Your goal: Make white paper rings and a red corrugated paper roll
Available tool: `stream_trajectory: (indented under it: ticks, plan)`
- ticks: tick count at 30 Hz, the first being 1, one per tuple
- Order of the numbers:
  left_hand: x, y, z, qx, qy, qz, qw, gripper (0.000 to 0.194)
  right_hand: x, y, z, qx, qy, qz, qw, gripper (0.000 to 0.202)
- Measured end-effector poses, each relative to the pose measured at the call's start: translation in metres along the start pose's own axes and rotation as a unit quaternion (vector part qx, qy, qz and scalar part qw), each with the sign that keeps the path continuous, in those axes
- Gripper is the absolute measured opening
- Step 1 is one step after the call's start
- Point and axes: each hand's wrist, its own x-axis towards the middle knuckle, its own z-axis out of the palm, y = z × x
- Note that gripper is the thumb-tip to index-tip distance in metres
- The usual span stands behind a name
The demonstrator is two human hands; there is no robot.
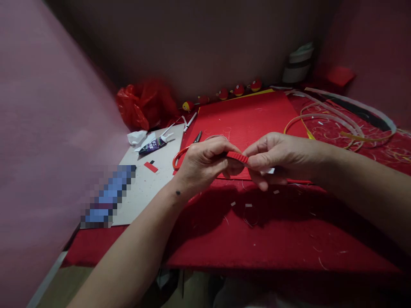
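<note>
Between my two hands is a narrow red ribbed paper strip [236, 156], slightly bowed. My left hand [205, 160] pinches its left part, and my right hand [272, 154] grips the right end between thumb and fingers. Something small and white shows under the right fingers; I cannot make out what it is. Beneath and beyond the hands lies a large red corrugated sheet [247, 124]. Scissors with an orange-red handle [175, 161] rest beside my left hand, partly hidden by it.
A grey board [138, 205] on the left bears a glue tube [152, 146], crumpled tissue [136, 137] and a red scrap [150, 167]. Behind are a red plastic bag [144, 105] and several small red bird figures [237, 90]. Coiled strips [334, 119] lie right on the red cloth [272, 244].
</note>
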Motion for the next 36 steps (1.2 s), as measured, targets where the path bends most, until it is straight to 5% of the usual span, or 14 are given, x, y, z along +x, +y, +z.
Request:
stream_trajectory:
  ticks: [16,31,36]
  plan:
    - [-0.002,-0.006,0.000,0.268,0.015,0.113,0.957,0.009,0.004,0.008,-0.005,0.045,-0.037,0.025,0.998,0.020]
    - [-0.005,-0.012,0.004,0.313,-0.035,0.120,0.942,0.010,0.007,0.009,-0.001,0.015,0.000,0.060,0.998,0.024]
    - [-0.003,-0.009,0.008,0.234,0.010,0.056,0.971,0.006,0.008,0.008,-0.002,0.058,0.021,0.071,0.996,0.023]
